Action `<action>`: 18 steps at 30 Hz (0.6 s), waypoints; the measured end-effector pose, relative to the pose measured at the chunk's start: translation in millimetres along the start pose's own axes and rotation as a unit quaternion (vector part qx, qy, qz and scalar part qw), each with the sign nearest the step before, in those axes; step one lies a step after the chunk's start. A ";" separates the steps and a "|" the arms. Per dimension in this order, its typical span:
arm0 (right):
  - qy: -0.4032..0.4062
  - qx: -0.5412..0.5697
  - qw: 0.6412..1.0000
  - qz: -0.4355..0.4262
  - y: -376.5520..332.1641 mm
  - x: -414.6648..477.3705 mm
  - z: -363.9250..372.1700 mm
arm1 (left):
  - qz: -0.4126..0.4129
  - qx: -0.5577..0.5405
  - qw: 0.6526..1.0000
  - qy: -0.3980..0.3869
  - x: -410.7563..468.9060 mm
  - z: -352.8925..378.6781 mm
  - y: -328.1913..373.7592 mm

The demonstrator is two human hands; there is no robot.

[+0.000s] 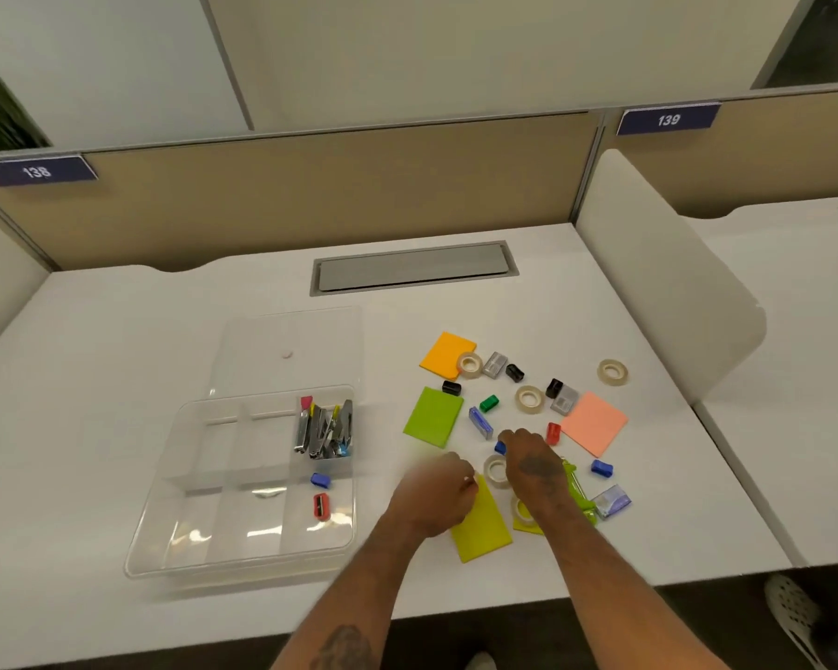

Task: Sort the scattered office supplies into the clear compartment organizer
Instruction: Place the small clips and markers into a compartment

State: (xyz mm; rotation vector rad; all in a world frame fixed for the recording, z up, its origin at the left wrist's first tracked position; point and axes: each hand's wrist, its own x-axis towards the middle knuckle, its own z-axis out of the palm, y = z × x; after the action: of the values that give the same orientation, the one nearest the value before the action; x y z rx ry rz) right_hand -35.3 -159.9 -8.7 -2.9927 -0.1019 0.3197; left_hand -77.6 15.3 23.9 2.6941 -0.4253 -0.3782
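Head camera is showing the right hand reaching down into the scattered pile on the right of the desk, its fingers curling over a small blue sharpener lying just beyond a tape roll. The clear organizer is sitting well apart to the left, with staplers standing in its far right section and two sharpeners lying in the section nearer the person. To do this step well, the person is probably needing to pinch the sharpener by its sides, lift it straight up without dragging the tape roll, and drop it in with those two sharpeners rather than among the staplers. The left hand is hovering over a yellow pad and is blurring badly, so whether it is gripping anything cannot be told. Most of the blue sharpener is hiding under the right fingertips, another tape roll is showing only partly beneath the right wrist, and the organizer's clear dividers are proving hard to trace.
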 end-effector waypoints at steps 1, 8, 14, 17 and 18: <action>0.004 -0.003 1.000 0.005 -1.2 -0.9 -0.3 | -0.003 -0.008 1.000 0.020 -2.5 -8.2 -8.0; 0.063 0.157 0.985 0.028 -43.6 0.5 -19.4 | -0.053 -0.018 0.992 0.114 -34.3 -58.7 -72.7; 0.092 0.265 0.959 -0.042 -132.4 -8.2 -30.1 | -0.115 -0.017 0.986 0.121 -82.8 -70.7 -111.1; 0.076 0.271 0.955 -0.087 -169.8 -17.2 -27.3 | -0.128 -0.015 0.987 0.100 -103.4 -73.0 -127.5; 0.072 0.266 0.956 -0.102 -179.3 -20.0 -25.6 | -0.127 -0.016 0.987 0.094 -108.6 -73.3 -132.5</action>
State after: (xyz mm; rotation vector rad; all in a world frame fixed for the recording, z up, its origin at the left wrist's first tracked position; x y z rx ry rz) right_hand -58.9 12.8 44.6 -2.4339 -0.2621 0.0843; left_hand -122.4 193.2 56.4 2.7258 -0.0207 -0.1959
